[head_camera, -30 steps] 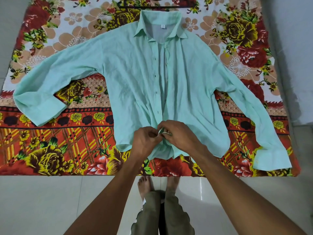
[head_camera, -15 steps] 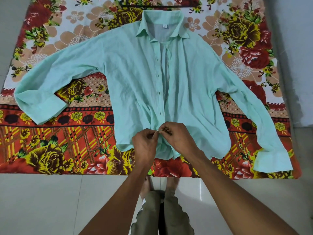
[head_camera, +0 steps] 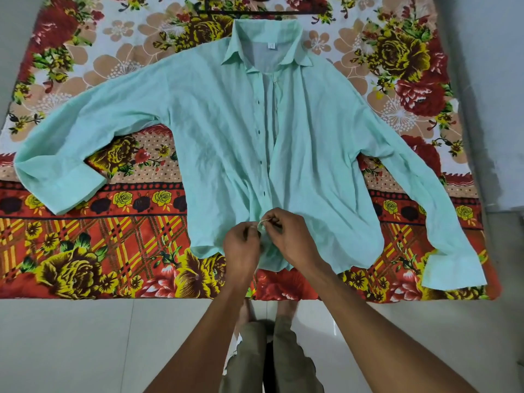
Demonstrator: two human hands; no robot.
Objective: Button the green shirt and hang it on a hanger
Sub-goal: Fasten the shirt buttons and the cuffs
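Pinching at the lower centre of the frame, both hands have stayed on the same spot near the hem across the last second, with only small shifts of the fingertips. The left hand (head_camera: 242,245) has its fingers curled on the edge of the button-side front panel; the right hand (head_camera: 292,239) pinches the facing panel edge against it, thumb and forefinger nearly together. A pale sliver of fabric shows between the fingertips; whether the button has gone through its hole cannot be told. Judging from this, the lowest button is in hand and the work has barely begun.

Beyond the hands, the green shirt (head_camera: 215,131) lies face up on the floral sheet (head_camera: 85,251), sleeves spread toward the left and right edges of the frame. Its placket gapes open from the hands up to the collar, with the dark buttons (head_camera: 259,132) above unfastened. At the top edge, just past the collar, lies the dark hanger (head_camera: 255,12), touched by neither hand.
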